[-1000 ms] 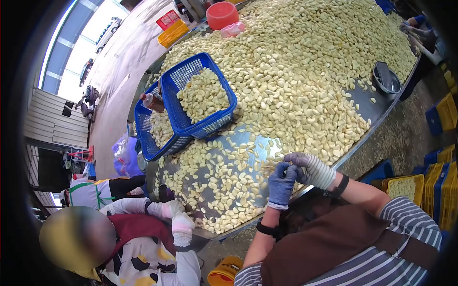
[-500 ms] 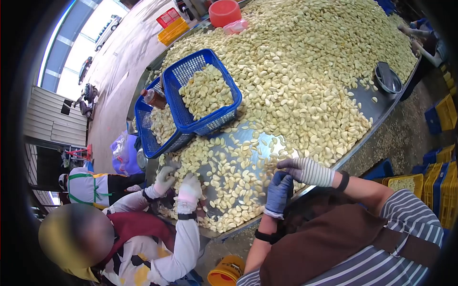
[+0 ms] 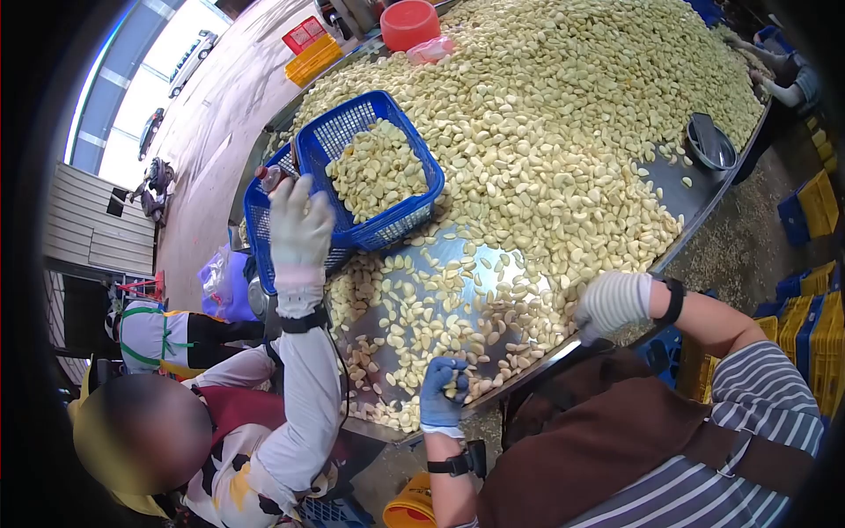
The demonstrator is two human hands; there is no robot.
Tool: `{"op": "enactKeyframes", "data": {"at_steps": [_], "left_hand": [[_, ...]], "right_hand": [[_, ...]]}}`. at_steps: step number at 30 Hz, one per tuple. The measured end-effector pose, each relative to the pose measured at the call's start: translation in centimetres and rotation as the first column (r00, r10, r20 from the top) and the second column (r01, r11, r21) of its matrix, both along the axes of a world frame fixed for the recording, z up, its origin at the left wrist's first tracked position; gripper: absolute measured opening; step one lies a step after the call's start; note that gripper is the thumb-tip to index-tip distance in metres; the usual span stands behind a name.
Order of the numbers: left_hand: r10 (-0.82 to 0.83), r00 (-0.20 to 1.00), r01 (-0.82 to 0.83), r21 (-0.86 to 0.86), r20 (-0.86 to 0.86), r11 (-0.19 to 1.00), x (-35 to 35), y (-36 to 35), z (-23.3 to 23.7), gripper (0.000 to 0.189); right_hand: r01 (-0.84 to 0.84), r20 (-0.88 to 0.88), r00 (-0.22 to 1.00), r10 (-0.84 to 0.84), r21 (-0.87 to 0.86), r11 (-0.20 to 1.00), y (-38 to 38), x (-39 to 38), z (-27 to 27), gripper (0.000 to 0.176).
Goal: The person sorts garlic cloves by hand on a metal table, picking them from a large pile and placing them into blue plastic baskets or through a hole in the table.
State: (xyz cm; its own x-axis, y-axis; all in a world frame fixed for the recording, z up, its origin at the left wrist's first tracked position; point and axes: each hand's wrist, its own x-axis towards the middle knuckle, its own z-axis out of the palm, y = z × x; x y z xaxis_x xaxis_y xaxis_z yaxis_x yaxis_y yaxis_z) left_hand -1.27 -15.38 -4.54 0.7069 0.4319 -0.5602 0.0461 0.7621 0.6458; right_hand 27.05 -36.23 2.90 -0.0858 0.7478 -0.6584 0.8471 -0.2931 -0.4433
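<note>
Pale, curved pieces that look like peeled garlic cloves (image 3: pixel 563 211) lie heaped over a steel table (image 3: pixel 669 189), thinning to a loose scatter near me. My left hand (image 3: pixel 443 394), in a blue glove, is at the near edge of the table. Its fingers curl around a few cloves, partly visible between them. To the right, my right hand (image 3: pixel 616 304) in a pale striped glove rests at the near edge of the heap. Its thumb stands apart from the bent fingers, whose tips are partly hidden against the cloves.
Two blue baskets (image 3: pixel 421 207) stand on the table, one filled with cloves. A co-worker's white-gloved hand (image 3: pixel 301 224) is over the left one, by a bottle (image 3: pixel 271 176). A metal bowl (image 3: pixel 715 150) sits far right; a yellow bucket (image 3: pixel 410 503) stands below.
My hands have moved apart: the left went left and down with fingers curled, the right moved right along the heap's edge. The co-worker's hand rose from the cloves to the baskets.
</note>
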Motion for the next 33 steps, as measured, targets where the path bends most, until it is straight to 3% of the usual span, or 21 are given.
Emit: {"op": "enactKeyframes", "data": {"at_steps": [1, 2, 3, 4, 5, 7, 9, 11, 13, 17, 19, 20, 21, 22, 23, 25, 27, 29, 30, 31, 33], "left_hand": [[0.012, 0.996, -0.013, -0.019, -0.086, 1.000, 0.3, 1.0, 0.0, 0.015], [0.007, 0.975, 0.021, 0.121, -0.221, 0.992, 1.2, 1.6, 0.1, 0.015], [0.024, 0.936, 0.073, 0.257, -0.352, 0.964, 1.9, 2.0, 0.2, 0.016], [0.023, 0.936, 0.076, 0.265, -0.350, 0.961, 2.0, 2.6, -1.6, 0.016], [-0.011, 0.904, 0.246, 0.501, -0.426, 0.829, 2.3, 3.7, -4.8, 0.018], [0.016, 0.816, 0.533, 0.764, -0.577, 0.362, 3.6, 3.5, -4.3, 0.028], [0.034, 0.546, 0.830, 0.546, -0.837, 0.118, 5.3, 2.4, -2.2, 0.032], [0.040, 0.472, 0.873, 0.461, -0.880, -0.157, 5.8, 1.8, -3.3, 0.031], [0.044, 0.378, 0.904, 0.359, -0.925, -0.233, 7.0, 1.8, -4.1, 0.032], [0.062, 0.346, 0.922, 0.326, -0.936, -0.209, 8.3, 1.5, -4.5, 0.030], [0.013, 0.452, 0.892, 0.452, -0.892, 0.002, 8.0, 2.1, -5.1, 0.027], [-0.210, 0.545, 0.802, 0.432, -0.811, 0.414, 7.6, 2.7, -4.7, 0.024], [-0.352, 0.677, 0.621, 0.245, -0.647, 0.745, 7.1, 3.7, -3.9, 0.021], [-0.350, 0.819, 0.465, 0.169, -0.454, 0.869, 5.7, 4.9, -2.9, 0.018], [-0.288, 0.925, 0.308, 0.046, -0.248, 0.950, 4.1, 5.6, -1.9, 0.016], [-0.074, 0.995, 0.070, -0.065, -0.065, 0.995, 2.7, 4.7, 0.3, 0.014], [-0.042, 0.991, 0.043, 0.006, -0.124, 0.999, 2.4, 3.3, 0.9, 0.014], [-0.138, 0.976, 0.133, -0.046, -0.166, 0.990, 1.3, 2.8, -1.5, 0.016], [-0.197, 0.935, 0.206, 0.000, -0.296, 0.978, 1.5, 2.1, -1.9, 0.013], [-0.322, 0.855, 0.381, 0.071, -0.406, 0.922, 1.6, 1.4, -1.8, 0.012], [-0.315, 0.585, 0.666, 0.220, -0.748, 0.713, 0.8, 1.1, -4.2, 0.023]], "right_hand": [[0.071, 0.071, 0.995, -0.073, 0.029, 0.997, 2.3, -0.6, 0.4, 0.030], [0.155, 0.062, 0.982, -0.177, 0.260, 0.953, 4.1, -1.3, -0.6, 0.021], [0.128, 0.075, 0.983, -0.166, 0.368, 0.921, 6.5, -1.9, -2.8, 0.018], [0.097, 0.089, 0.983, -0.158, 0.474, 0.875, 8.9, -2.3, -5.5, 0.015], [-0.010, 0.207, 0.974, -0.093, 0.450, 0.893, 10.6, -2.7, -7.9, 0.014], [-0.115, 0.323, 0.946, -0.029, 0.417, 0.902, 12.0, -3.2, -10.3, 0.013], [-0.129, 0.347, 0.937, -0.032, 0.430, 0.893, 12.6, -3.9, -10.2, 0.012], [-0.138, 0.351, 0.936, -0.004, 0.378, 0.916, 12.8, -4.7, -10.7, 0.015], [-0.162, 0.361, 0.932, 0.022, 0.362, 0.918, 12.8, -5.3, -11.2, 0.018], [-0.142, 0.395, 0.918, -0.036, 0.411, 0.901, 12.6, -6.6, -13.1, 0.022], [-0.120, 0.401, 0.914, -0.068, 0.426, 0.897, 12.5, -6.2, -13.7, 0.025], [-0.002, 0.283, 0.951, -0.126, 0.412, 0.911, 12.5, -5.2, -13.5, 0.025], [0.115, 0.163, 0.968, -0.190, 0.385, 0.916, 12.7, -3.8, -13.1, 0.025], [0.303, -0.183, 0.947, -0.263, 0.246, 0.921, 12.2, -1.9, -10.4, 0.027], [0.517, -0.505, 0.762, -0.406, 0.095, 0.851, 11.6, -0.7, -10.3, 0.029], [0.583, -0.755, 0.400, -0.519, -0.227, 0.780, 10.5, 1.2, -9.3, 0.030], [0.661, -0.729, 0.378, -0.570, -0.219, 0.718, 10.4, 0.5, -8.2, 0.029], [0.632, -0.578, 0.597, -0.556, -0.088, 0.770, 11.7, -0.9, -8.6, 0.029], [0.496, -0.457, 0.814, -0.358, 0.228, 0.838, 12.2, -2.1, -9.9, 0.031], [0.273, -0.133, 0.961, -0.241, 0.355, 0.894, 12.4, -4.0, -8.8, 0.022], [0.012, 0.128, 0.988, -0.083, 0.478, 0.878, 11.7, -6.2, -10.4, 0.014]]}}
